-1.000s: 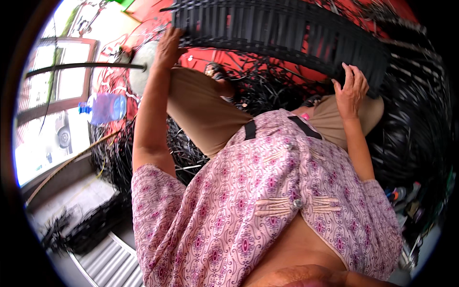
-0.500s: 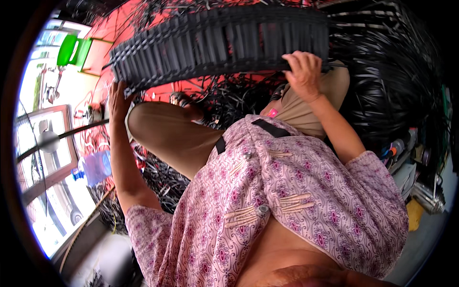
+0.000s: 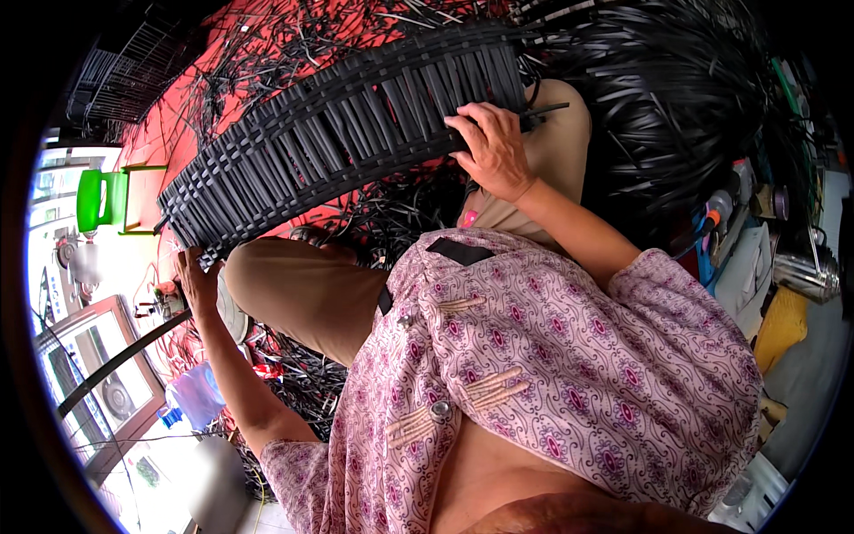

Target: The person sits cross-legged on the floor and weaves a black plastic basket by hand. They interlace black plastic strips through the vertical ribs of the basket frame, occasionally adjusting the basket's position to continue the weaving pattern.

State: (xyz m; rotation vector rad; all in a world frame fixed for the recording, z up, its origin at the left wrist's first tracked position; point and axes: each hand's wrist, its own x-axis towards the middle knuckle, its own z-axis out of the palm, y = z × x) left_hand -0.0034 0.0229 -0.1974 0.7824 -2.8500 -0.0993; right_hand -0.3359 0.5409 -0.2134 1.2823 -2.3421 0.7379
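Observation:
A long black woven panel, made of flat strips with braided bands along both long edges, spans slantwise above my knees. My left hand pinches its near left corner, the fingertips partly hidden. From beside that hand a dark flat strip runs out to the lower left. Near the panel's right end, my right hand grips the near edge, fingers bent over its face. A loose strip end sticks out past the right hand, above my right knee.
Piles of loose black strips lie at the right, and scraps litter the red floor. A green chair stands at the left, a clear plastic jug below it. Bottles and a metal flask crowd the right side.
The panel now slants more, its left end lower and its right end farther left in view. Both hands have shifted with it, still gripping. The whole view has turned a little.

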